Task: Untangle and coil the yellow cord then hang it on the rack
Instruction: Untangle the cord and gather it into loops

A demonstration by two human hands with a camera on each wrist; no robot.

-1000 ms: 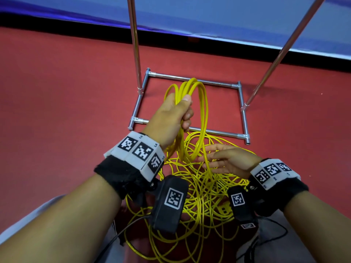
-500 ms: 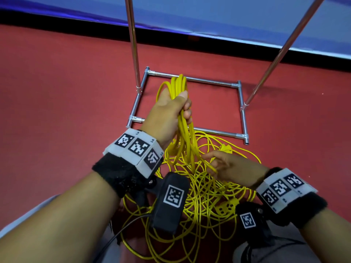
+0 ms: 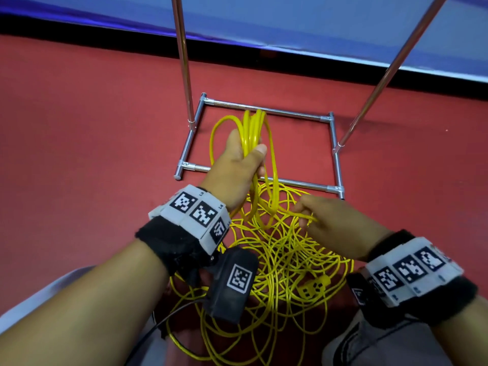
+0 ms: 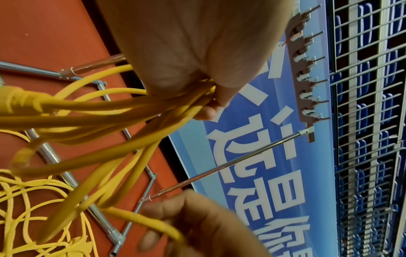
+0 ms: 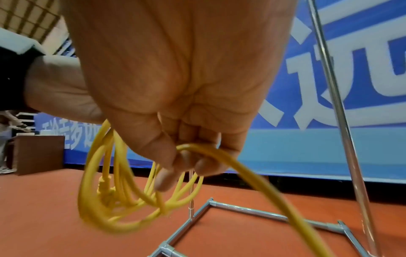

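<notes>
At frame centre, our left hand (image 3: pixel 239 165) grips several gathered loops of the thin, limp yellow plastic cord (image 3: pixel 280 249); our right hand (image 3: pixel 332 223) pinches one loose strand. The rest lies tangled on the red floor (image 3: pixel 79 154), light and floppy, best fed loop by loop.
</notes>
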